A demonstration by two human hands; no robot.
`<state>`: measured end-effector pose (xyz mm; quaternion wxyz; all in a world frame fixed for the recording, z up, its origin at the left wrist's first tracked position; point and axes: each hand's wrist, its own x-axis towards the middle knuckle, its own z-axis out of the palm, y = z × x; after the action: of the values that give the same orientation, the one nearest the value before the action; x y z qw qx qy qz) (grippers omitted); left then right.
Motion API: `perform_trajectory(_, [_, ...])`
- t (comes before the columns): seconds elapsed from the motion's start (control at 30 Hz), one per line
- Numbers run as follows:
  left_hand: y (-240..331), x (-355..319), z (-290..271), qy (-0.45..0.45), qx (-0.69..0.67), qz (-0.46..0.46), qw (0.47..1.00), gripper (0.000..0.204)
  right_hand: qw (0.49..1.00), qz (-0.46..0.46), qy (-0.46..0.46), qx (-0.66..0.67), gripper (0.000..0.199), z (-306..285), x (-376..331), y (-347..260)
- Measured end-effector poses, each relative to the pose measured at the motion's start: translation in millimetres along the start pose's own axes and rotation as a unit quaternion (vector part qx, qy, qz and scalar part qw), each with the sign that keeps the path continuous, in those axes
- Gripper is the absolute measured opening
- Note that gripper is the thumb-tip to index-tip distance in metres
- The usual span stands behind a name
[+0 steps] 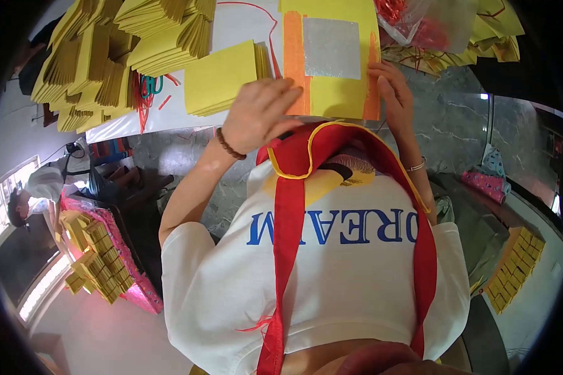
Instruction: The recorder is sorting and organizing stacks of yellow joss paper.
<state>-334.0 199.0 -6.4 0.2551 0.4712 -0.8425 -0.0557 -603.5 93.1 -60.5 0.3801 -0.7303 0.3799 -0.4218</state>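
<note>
In front of me at the table's near edge lies a yellow sheet of paper with orange bands along both sides and a silver square in its upper middle. My left hand is over the sheet's lower left, fingers stretched out, fingertips at the left orange band. At the right edge, my right hand touches the other orange band with its fingertips, thumb apart. Whether more sheets lie beneath is hard to tell. Just left of it, partly behind my left hand, sits a stack of folded yellow paper.
Big piles of folded yellow paper fill the table's left, beside teal-handled scissors and red strings. A clear plastic bag with red material stands at right. Another person is at far left, beside yellow bundles.
</note>
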Motion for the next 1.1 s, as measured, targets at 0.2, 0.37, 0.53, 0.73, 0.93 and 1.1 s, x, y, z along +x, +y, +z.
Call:
perform_trajectory(0.2, [3.5, 13.5, 8.8, -0.020, 0.013, 0.036, 0.999, 0.033, 0.994, 0.063, 0.006, 0.089, 0.026, 3.2, -4.1, 7.0])
perform_trajectory(0.37, [-0.2, 19.3, 8.3, -0.022, -0.024, 0.059, 0.998, 0.021, 0.990, 0.072, 0.020, 0.120, 0.030, 6.2, -4.6, 8.7])
perform_trajectory(0.53, [-1.2, 22.3, 8.0, -0.017, -0.022, 0.079, 0.997, 0.019, 0.990, 0.079, 0.020, 0.113, 0.030, 7.0, -3.8, 5.2])
perform_trajectory(0.73, [-4.2, 24.6, 7.5, -0.025, -0.095, 0.053, 0.994, 0.014, 0.989, 0.081, 0.020, 0.121, 0.031, 6.5, -4.1, 8.0])
perform_trajectory(0.93, [-11.2, 23.9, 9.1, -0.026, -0.181, -0.009, 0.983, 0.009, 0.986, 0.082, 0.020, 0.141, 0.031, 7.6, -4.4, 9.1])
perform_trajectory(1.1, [-15.2, 24.7, 9.9, -0.046, -0.243, -0.092, 0.965, 0.010, 0.989, 0.077, 0.008, 0.122, 0.032, 4.3, -4.1, 10.0])
